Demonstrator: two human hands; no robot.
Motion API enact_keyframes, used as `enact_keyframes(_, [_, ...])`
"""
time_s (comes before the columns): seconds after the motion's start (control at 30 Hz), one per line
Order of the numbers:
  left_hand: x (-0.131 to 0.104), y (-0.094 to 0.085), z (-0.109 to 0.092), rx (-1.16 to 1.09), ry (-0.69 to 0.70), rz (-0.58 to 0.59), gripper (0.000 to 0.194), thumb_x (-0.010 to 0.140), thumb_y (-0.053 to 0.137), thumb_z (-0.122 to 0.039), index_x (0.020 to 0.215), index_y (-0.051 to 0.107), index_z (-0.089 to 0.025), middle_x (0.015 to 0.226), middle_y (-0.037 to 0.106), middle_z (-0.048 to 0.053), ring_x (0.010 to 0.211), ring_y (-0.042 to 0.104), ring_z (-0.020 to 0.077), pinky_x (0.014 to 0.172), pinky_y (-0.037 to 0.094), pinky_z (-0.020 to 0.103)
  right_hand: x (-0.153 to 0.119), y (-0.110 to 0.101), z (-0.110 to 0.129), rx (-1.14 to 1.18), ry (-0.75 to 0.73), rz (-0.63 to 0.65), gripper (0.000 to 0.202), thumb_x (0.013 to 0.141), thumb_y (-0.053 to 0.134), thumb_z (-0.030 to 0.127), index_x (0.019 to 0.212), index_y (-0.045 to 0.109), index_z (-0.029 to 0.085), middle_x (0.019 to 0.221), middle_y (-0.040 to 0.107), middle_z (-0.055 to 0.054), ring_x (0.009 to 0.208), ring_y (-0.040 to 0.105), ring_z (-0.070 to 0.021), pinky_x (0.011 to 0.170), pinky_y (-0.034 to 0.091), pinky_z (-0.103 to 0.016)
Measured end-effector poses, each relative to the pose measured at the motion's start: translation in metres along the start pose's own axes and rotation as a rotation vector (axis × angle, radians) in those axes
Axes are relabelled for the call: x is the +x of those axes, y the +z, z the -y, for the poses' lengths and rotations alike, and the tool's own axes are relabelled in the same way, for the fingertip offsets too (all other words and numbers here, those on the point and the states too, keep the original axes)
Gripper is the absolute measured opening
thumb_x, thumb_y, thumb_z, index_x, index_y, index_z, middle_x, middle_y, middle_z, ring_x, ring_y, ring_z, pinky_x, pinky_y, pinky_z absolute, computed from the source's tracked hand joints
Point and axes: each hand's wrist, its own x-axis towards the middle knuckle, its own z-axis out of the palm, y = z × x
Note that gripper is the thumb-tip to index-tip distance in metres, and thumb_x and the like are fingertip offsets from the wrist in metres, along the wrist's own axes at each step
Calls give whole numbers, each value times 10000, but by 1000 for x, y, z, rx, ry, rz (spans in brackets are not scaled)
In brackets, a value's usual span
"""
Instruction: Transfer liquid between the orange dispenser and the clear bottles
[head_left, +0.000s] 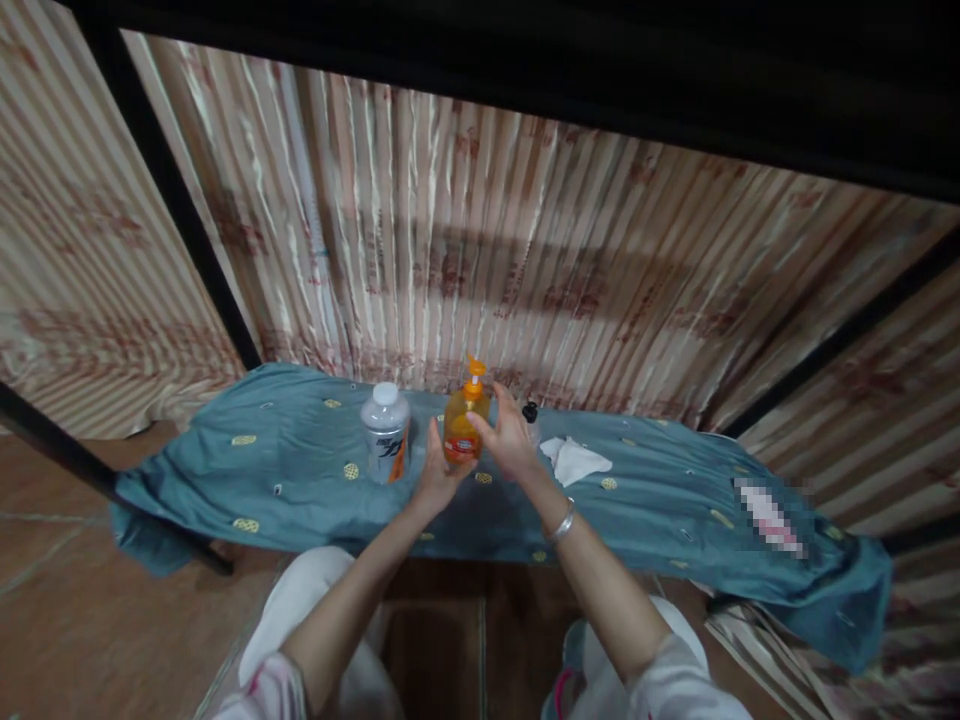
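Note:
An orange pump bottle (463, 420) stands upright between my hands, near the middle of the blue-green cloth. My left hand (442, 470) is wrapped round its lower left side. My right hand (511, 440) is at its right side, with the thumb reaching to the front of the bottle and the fingers raised and apart. To the left stands a clear bottle with a white cap (386, 435). Partly hidden behind my right hand is a small bottle with a black top (530, 412). A white cloth (577, 460) lies just right of it.
The blue-green cloth (300, 500) covers a low, long surface. Dark metal bars (180, 210) frame it at both sides and overhead. A striped curtain (480, 240) hangs behind. A blurred white and pink patch (771, 518) lies at the right end.

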Motion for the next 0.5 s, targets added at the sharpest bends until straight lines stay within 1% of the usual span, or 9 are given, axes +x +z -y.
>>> enact_keyframes(0.07, [10, 4, 3, -24, -15, 11, 1247, 681, 870, -470, 1646, 140, -169, 1755, 165, 241, 1653, 146, 361, 1332, 185, 562, 20, 8, -1, -23, 21, 24, 716, 897, 671, 480, 1485, 519, 101, 1515, 582, -240, 1436, 538, -342, 1202, 403, -508])
enact_keyframes(0.1, [14, 5, 5, -34, -19, 13, 1260, 680, 874, -467, 1651, 127, -175, 1758, 160, 237, 1653, 142, 360, 1334, 176, 562, 28, 12, -1, -40, 47, 44, 680, 897, 679, 479, 1450, 551, 105, 1464, 626, -235, 1391, 580, -341, 1165, 438, -495])
enact_keyframes(0.17, [22, 9, 8, -51, -16, 9, 1258, 684, 878, -447, 1655, 124, -180, 1749, 192, 234, 1647, 169, 363, 1327, 197, 565, 40, 17, -1, -74, 102, 86, 540, 912, 675, 474, 1331, 635, 135, 1280, 737, -193, 1224, 686, -324, 1046, 516, -455])
enact_keyframes(0.2, [26, 10, 10, -61, -9, 5, 1246, 687, 878, -432, 1655, 134, -185, 1735, 239, 231, 1637, 207, 364, 1317, 231, 566, 43, 20, -2, -89, 121, 99, 464, 924, 666, 474, 1261, 669, 155, 1177, 772, -163, 1129, 720, -310, 983, 539, -430])
enact_keyframes(0.27, [35, 13, 10, -85, 13, 0, 1224, 682, 886, -404, 1652, 164, -211, 1685, 357, 211, 1599, 311, 362, 1280, 319, 563, 44, 24, -2, -108, 136, 108, 379, 939, 654, 481, 1166, 700, 180, 1037, 792, -122, 993, 742, -286, 896, 550, -391])
enact_keyframes(0.3, [40, 14, 9, -99, 26, -2, 1225, 667, 897, -391, 1647, 180, -229, 1652, 414, 197, 1570, 367, 358, 1258, 360, 556, 42, 25, -2, -114, 133, 100, 367, 937, 659, 485, 1144, 706, 185, 1015, 792, -114, 964, 742, -279, 880, 547, -379])
enact_keyframes(0.37, [49, 15, 6, -119, 47, -13, 1244, 613, 925, -365, 1629, 217, -240, 1594, 484, 180, 1511, 452, 355, 1228, 405, 540, 36, 27, 0, -125, 122, 78, 367, 919, 690, 490, 1130, 711, 190, 1029, 791, -110, 968, 736, -268, 887, 537, -362])
enact_keyframes(0.43, [56, 15, 1, -118, 46, -36, 1251, 552, 944, -333, 1598, 265, -224, 1539, 531, 181, 1445, 525, 359, 1203, 435, 531, 30, 27, 3, -130, 104, 44, 364, 901, 717, 490, 1113, 717, 194, 1044, 788, -108, 984, 728, -258, 904, 526, -349])
enact_keyframes(0.5, [58, 14, -6, -81, 33, -54, 1212, 516, 948, -302, 1551, 326, -199, 1463, 588, 180, 1366, 594, 360, 1167, 471, 527, 27, 23, 7, -126, 103, 33, 358, 908, 707, 498, 1102, 720, 196, 1024, 787, -98, 951, 722, -242, 882, 521, -332])
